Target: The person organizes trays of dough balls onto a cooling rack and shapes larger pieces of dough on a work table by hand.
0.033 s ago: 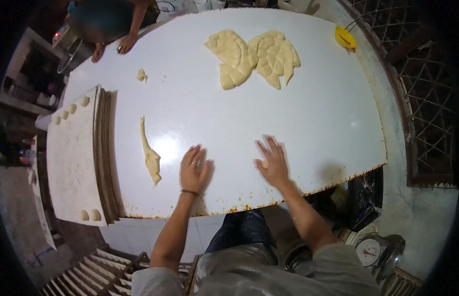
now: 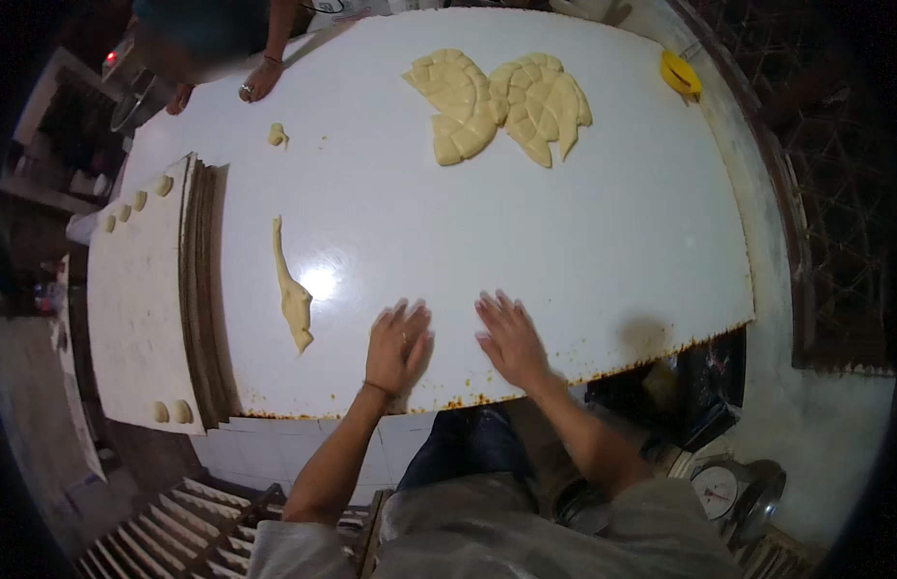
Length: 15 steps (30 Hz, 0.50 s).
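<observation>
My left hand (image 2: pixel 398 347) is palm down on the white table (image 2: pixel 603 232), close to the near edge. Its fingers stretch forward, and a band circles the wrist. A short gap to the right, my right hand (image 2: pixel 512 344) rests in the same way, fingers extended. Whatever may lie under either palm is hidden. Left of my hands is a long, thin strip of pale dough (image 2: pixel 294 299). Two broad, scored pieces of dough, one on the left (image 2: pixel 458 106) and one on the right (image 2: pixel 540 106), touch at the far side. A small dough lump (image 2: pixel 276 135) sits far left.
Stacked boards (image 2: pixel 144 309) at the left carry several dough balls (image 2: pixel 165 412). Another person's hand (image 2: pixel 261 81) leans on the far left edge. A yellow tool (image 2: pixel 679 73) sits at the far right corner. Below right stands a dial scale (image 2: pixel 716 489). The table's near edge is rusty.
My hands have come closer together and nearer to me, with the right hand's fingers less spread. A small pale piece beside my right thumb is now out of sight.
</observation>
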Motion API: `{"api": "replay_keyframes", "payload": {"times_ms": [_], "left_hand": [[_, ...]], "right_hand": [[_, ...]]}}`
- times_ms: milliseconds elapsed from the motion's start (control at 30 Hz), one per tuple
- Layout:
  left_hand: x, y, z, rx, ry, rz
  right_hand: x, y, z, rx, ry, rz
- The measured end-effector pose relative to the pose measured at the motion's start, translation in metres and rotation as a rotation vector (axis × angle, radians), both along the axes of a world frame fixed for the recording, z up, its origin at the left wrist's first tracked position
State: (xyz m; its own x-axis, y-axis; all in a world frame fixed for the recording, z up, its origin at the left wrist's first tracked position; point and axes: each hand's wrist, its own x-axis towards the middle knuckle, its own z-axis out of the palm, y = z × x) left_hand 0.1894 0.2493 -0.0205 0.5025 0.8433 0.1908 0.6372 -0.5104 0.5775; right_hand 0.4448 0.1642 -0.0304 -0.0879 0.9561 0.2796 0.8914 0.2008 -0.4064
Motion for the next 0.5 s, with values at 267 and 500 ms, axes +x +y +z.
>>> {"api": "replay_keyframes", "payload": {"times_ms": [267, 500], "left_hand": [[-0.003, 0.050, -0.009, 0.046, -0.054, 0.035], [-0.099, 0.003, -0.032, -0.127, 0.034, -0.243]], "right_hand": [[0.018, 0.049, -0.011, -0.074, 0.166, -0.283], [0.052, -0.047, -0.008, -0.240, 0.163, -0.188]]}}
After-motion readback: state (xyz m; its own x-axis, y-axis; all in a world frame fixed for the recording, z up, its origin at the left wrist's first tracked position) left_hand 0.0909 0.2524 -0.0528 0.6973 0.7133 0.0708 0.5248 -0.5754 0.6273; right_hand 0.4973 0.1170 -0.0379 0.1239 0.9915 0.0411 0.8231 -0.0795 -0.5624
